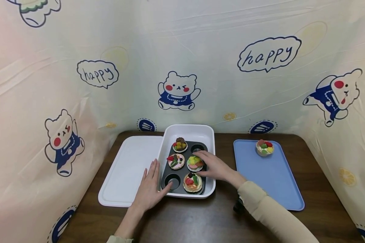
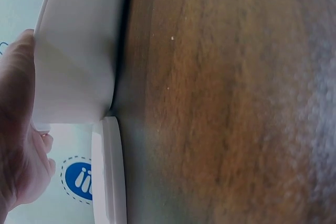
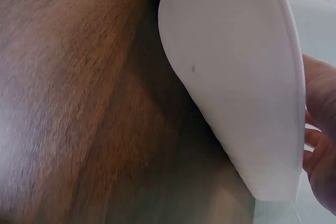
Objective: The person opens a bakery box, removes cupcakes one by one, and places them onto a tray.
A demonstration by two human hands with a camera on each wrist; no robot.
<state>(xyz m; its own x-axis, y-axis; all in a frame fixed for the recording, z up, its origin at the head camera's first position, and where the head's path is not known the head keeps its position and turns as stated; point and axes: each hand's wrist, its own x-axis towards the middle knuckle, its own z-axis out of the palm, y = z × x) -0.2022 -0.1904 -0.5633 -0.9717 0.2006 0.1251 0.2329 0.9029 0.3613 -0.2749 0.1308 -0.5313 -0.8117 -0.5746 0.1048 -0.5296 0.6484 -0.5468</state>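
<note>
In the head view a dark muffin pan [image 1: 186,168] lies inside a deep white tray [image 1: 188,130]. My right hand [image 1: 214,167] reaches over the tray's right rim. Its thumb and fingers grip the sides of a toy fruit tart [image 1: 195,162] at the pan's middle right cup. My left hand [image 1: 150,189] rests on the tray's left rim with straight fingers, its thumb extending over the front left cup [image 1: 172,182]. Other toy tarts sit in the pan: a berry-topped one [image 1: 193,182] in front, a pink one [image 1: 176,161], and a brown-topped one [image 1: 180,145] behind.
A flat white tray [image 1: 127,168] lies left of the deep tray. To the right, a blue tray [image 1: 261,172] holds one toy fruit tart [image 1: 264,147] near its back edge. A small black object [image 1: 238,206] shows beneath the right forearm. A printed curtain [image 1: 124,101] surrounds the brown table [image 1: 194,219].
</note>
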